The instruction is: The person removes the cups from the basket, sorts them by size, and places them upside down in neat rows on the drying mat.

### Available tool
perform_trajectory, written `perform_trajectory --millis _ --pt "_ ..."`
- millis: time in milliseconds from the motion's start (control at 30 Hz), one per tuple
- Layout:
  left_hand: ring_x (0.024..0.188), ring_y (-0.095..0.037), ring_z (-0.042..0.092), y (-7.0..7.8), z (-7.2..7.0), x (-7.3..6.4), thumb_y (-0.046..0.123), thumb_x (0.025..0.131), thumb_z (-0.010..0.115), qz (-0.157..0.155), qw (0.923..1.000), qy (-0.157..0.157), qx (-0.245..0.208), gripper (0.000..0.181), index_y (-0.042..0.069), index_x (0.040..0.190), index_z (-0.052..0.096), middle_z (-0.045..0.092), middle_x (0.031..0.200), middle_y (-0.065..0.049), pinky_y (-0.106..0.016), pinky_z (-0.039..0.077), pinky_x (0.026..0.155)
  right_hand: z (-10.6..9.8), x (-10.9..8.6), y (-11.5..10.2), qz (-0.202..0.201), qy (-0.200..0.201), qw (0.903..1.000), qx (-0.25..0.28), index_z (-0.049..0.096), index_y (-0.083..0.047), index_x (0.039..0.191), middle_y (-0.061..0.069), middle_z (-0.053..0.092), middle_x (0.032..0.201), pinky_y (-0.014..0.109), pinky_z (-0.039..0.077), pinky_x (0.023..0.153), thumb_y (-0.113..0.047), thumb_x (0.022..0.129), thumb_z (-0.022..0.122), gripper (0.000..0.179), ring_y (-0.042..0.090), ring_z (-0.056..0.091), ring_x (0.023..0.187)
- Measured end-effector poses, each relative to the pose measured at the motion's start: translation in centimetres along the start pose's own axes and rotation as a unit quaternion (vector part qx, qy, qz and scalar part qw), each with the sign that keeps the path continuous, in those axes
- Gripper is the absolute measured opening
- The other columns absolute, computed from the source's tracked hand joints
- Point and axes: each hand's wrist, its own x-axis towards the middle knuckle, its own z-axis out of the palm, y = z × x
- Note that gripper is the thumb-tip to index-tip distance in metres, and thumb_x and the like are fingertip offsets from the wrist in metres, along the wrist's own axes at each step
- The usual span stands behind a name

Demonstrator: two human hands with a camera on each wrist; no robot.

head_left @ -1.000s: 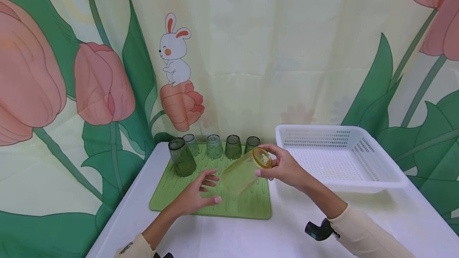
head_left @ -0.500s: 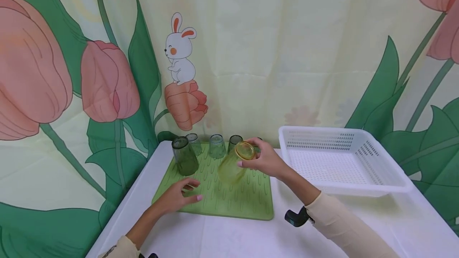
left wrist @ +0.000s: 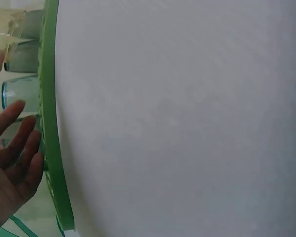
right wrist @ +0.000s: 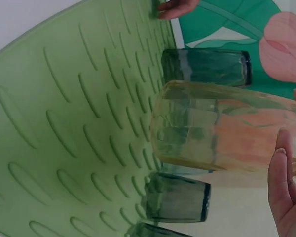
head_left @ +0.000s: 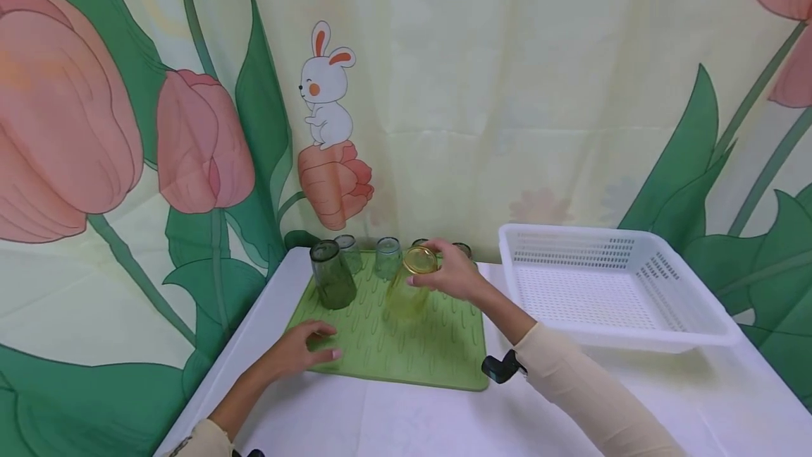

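My right hand (head_left: 453,273) grips a yellow glass (head_left: 404,298) near its upper end, over the middle of the green ribbed mat (head_left: 438,362). In the right wrist view the yellow glass (right wrist: 202,131) has its far end close to the mat; whether it touches I cannot tell. Near the mat's front left edge is my left hand (head_left: 294,352), fingers relaxed and holding nothing. A tall dark green glass (head_left: 334,281) stands on the mat's left side. Behind it is a row of small glasses, including a bluish one (head_left: 388,258); others are partly hidden by my right hand.
A white perforated basket (head_left: 609,337) stands to the right of the mat on the white-covered table (head_left: 406,422). At the back hangs a curtain (head_left: 526,90) printed with tulips and a rabbit.
My right hand has moved left and lowered the yellow glass toward the mat, turning it from tilted to nearly upright. My left hand has drawn back left, away from the glass.
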Motion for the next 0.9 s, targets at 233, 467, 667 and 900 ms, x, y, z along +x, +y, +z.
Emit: perform_trajectory --millis 233,467,667,900 --pt "0.110 -0.026 0.059 -0.9 -0.4 -0.3 0.042 0.087 0.077 -0.019 0.9998 -0.003 0.011 0.051 0.007 0.123 0.068 0.064 0.122 -0.009 -0.042 0.050 0.090 1.2 1.6 0.5 0.003 -0.017 0.9997 0.017 0.052 -0.002 0.136 0.016 0.063 0.116 0.037 0.061 0.068 -0.021 0.078 0.087 0.071 0.020 0.068 0.081" --pt "0.109 -0.025 0.059 -1.4 -0.6 -0.2 0.042 0.086 0.078 -0.031 0.9994 -0.011 0.012 0.050 0.009 0.122 0.068 0.063 0.121 -0.007 -0.042 0.050 0.087 2.3 3.1 0.6 0.015 -0.028 0.9994 0.014 0.053 -0.003 0.136 0.015 0.059 0.120 0.039 0.060 0.070 -0.022 0.079 0.086 0.069 0.024 0.069 0.079" --pt "0.106 -0.023 0.057 -1.4 -0.6 -0.2 0.040 0.086 0.079 -0.033 0.9992 -0.017 0.012 0.048 0.010 0.121 0.069 0.062 0.119 -0.007 -0.040 0.050 0.085 3.0 4.0 0.6 0.036 -0.027 0.9989 0.009 0.050 -0.001 0.140 0.016 0.060 0.120 0.037 0.058 0.066 -0.022 0.079 0.086 0.073 0.031 0.071 0.074" --pt "0.105 -0.022 0.056 -1.7 -0.5 -0.1 0.038 0.085 0.080 -0.029 0.9993 -0.019 0.013 0.046 0.009 0.120 0.069 0.062 0.118 -0.006 -0.038 0.049 0.084 3.5 5.2 0.7 0.060 -0.037 0.9971 0.028 0.047 -0.003 0.142 0.017 0.059 0.123 0.040 0.061 0.073 -0.024 0.079 0.086 0.076 0.033 0.072 0.081"
